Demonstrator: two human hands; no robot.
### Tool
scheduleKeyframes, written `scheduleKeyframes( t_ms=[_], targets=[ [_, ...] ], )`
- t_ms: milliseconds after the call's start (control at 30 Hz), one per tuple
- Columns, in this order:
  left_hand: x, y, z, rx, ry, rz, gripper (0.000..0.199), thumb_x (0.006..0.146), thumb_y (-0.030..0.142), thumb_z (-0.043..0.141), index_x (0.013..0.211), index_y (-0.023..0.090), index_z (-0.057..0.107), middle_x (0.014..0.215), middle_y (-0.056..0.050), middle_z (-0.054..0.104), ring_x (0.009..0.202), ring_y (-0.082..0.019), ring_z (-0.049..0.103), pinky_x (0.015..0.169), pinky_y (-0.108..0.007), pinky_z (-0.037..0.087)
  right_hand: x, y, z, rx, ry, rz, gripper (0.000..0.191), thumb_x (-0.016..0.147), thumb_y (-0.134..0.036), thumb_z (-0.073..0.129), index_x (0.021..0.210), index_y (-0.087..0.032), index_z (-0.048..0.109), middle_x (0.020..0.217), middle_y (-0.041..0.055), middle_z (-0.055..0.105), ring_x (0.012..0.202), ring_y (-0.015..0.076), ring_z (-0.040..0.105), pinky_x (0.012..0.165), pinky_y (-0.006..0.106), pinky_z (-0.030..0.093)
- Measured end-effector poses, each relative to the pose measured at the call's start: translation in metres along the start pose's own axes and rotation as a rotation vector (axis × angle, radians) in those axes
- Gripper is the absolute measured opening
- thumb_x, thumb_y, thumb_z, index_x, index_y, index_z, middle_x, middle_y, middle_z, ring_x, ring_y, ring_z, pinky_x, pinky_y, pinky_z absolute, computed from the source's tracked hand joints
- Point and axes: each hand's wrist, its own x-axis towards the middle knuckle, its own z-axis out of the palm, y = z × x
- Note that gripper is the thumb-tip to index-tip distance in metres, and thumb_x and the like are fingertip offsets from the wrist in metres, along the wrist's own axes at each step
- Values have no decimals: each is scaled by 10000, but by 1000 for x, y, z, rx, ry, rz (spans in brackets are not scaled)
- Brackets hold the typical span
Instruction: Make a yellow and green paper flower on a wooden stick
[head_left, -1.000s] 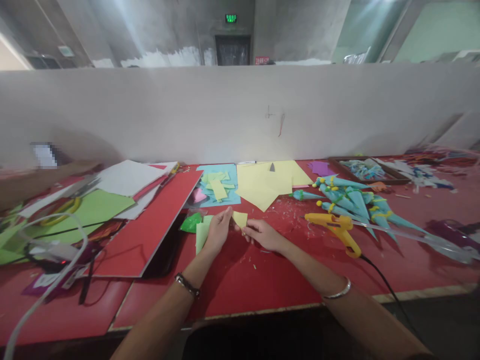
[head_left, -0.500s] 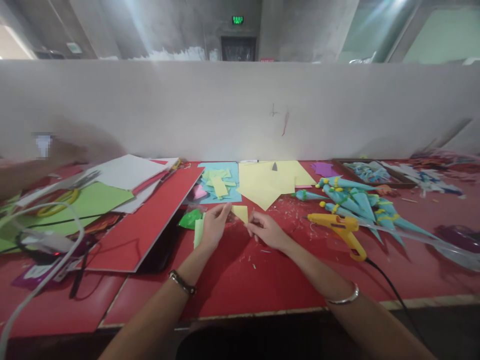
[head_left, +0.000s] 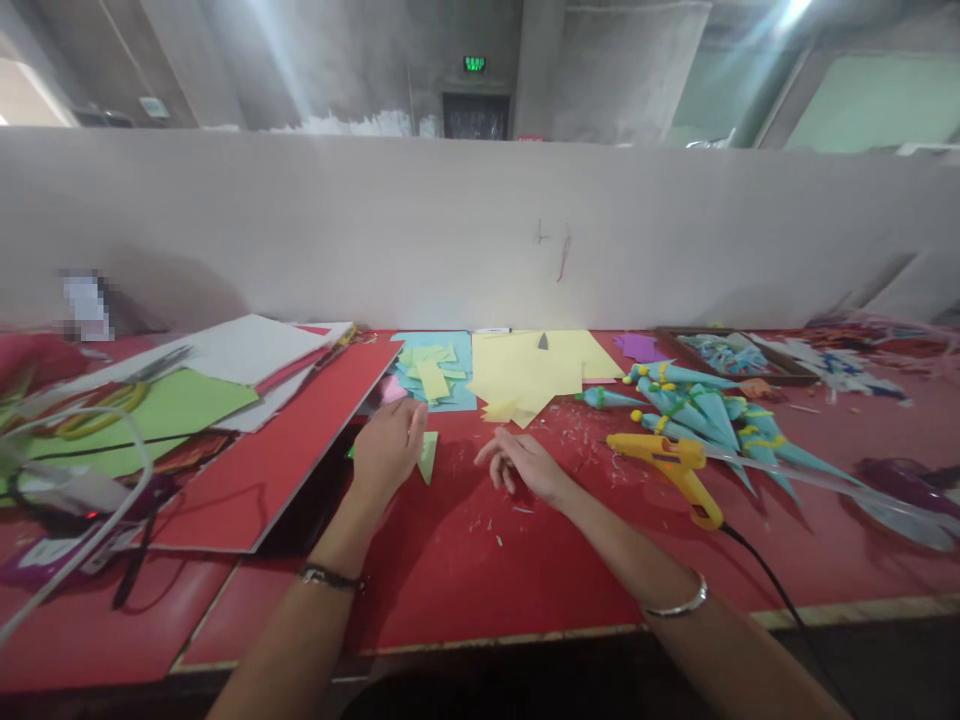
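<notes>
My left hand point(head_left: 386, 450) is over the red tabletop, its fingers mostly hidden under it. A pale green paper piece point(head_left: 427, 458) sticks out on its right side, apparently held by the fingers. My right hand point(head_left: 525, 465) hovers to the right with loosely bent fingers apart and nothing in them. Small yellow paper pieces point(head_left: 499, 411) lie just beyond it, at the near edge of a large yellow sheet point(head_left: 532, 370). Behind my left hand, light green paper strips point(head_left: 433, 378) are heaped on a blue sheet point(head_left: 457, 400).
On the right rests a yellow glue gun point(head_left: 667, 460) with a clear stick, near several blue paper cones point(head_left: 697, 405). A brown tray point(head_left: 795, 378) holds scraps. A red board point(head_left: 300, 450) leans at left, beside green sheets point(head_left: 195, 405) and a white cable point(head_left: 142, 480).
The yellow paper that was between my hands is released; yellow pieces now lie by the large sheet. My left hand moved left, and the pale green piece has shifted right and turned.
</notes>
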Motion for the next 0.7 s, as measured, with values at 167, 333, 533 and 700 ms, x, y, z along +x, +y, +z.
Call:
scheduleKeyframes(
  t_ms=[167, 333, 533, 700],
  targets=[
    [-3, -5, 14, 274, -250, 120, 382, 769, 454, 450, 994, 170, 569, 990, -110, 585, 978, -272, 501, 788, -371, 397, -2, 1, 0, -148, 79, -20, 288, 795, -362, 382, 711, -151, 559, 436, -57, 471, 325, 45, 383, 358, 169, 262],
    [-6, -10, 23, 315, -290, 155, 313, 766, 313, 455, 1044, 197, 541, 1004, -95, 554, 990, -254, 489, 792, -379, 403, -3, -1, -1, -215, 143, -71, 205, 772, -294, 410, 702, -160, 548, 459, -55, 447, 371, 56, 380, 387, 177, 292],
    [-6, -8, 21, 324, -241, 190, 352, 762, 184, 410, 1101, 177, 504, 1057, -107, 519, 981, -256, 478, 748, -366, 422, 1, 3, -12, -335, 582, -309, 184, 743, -234, 432, 895, -173, 516, 681, -7, 483, 602, 112, 474, 552, 222, 404],
    [-6, 0, 29, 273, -184, 319, 443, 761, 55, 326, 1162, 180, 466, 1125, -111, 490, 986, -251, 459, 769, -379, 413, 12, -4, -32, -650, 698, -320, 308, 742, -108, 348, 1028, -139, 460, 884, 71, 505, 776, 150, 509, 708, 270, 433]
  ],
)
